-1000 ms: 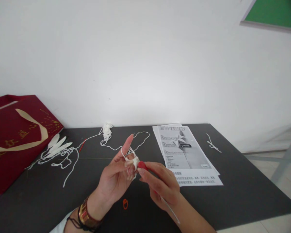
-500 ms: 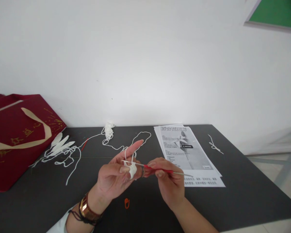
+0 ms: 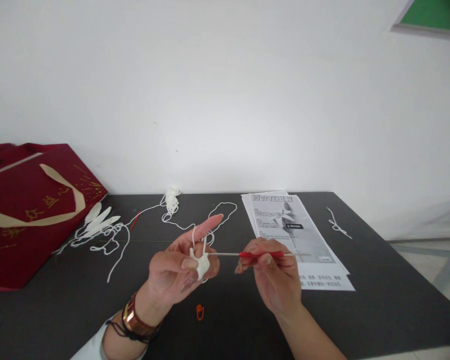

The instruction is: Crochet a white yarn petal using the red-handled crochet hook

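Note:
Between the thumb and fingers of my left hand is a small white crochet piece. Its index finger points up to the right, with white yarn running over it. My right hand grips a crochet hook by its red middle, closed around it. The hook lies level, and its thin metal shaft reaches left to the edge of the crochet piece; its tip is too small to make out there. Below the hands, an orange stitch marker lies on the black table.
A loose heap of white yarn lies at the back, its strand trailing toward my left hand. White crocheted petals and a red stick lie left, beside a dark red bag. Printed sheets and a yarn scrap lie right.
My right hand has moved right with the hook, so the shaft no longer crosses past the crochet piece. My left hand keeps its hold. The whole view has shifted slightly.

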`<action>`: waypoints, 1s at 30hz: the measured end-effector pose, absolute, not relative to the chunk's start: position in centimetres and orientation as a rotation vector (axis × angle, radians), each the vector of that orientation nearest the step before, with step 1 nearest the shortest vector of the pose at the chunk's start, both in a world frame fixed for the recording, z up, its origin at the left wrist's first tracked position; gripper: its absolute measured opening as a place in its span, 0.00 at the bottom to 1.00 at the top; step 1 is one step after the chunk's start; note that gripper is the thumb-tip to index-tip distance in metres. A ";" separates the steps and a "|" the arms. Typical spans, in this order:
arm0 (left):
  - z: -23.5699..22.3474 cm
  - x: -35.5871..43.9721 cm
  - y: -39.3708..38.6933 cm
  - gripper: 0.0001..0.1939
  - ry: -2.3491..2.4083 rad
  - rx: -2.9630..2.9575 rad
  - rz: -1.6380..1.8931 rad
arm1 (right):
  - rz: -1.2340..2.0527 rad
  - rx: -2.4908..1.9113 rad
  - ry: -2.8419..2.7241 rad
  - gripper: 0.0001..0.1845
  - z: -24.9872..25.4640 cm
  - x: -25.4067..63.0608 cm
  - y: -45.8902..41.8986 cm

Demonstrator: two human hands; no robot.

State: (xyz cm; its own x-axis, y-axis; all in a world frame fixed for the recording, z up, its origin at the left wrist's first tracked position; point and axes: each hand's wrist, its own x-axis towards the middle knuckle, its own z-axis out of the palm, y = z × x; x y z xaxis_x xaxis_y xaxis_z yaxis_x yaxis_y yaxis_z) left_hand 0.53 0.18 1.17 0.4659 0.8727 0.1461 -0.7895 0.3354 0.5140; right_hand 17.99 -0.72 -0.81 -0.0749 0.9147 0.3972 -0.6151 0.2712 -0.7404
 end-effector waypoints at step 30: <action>0.7 0.1 0.3 0.31 0.111 0.555 0.911 | 1.174 -0.428 -1.372 0.05 0.7 20.7 -0.5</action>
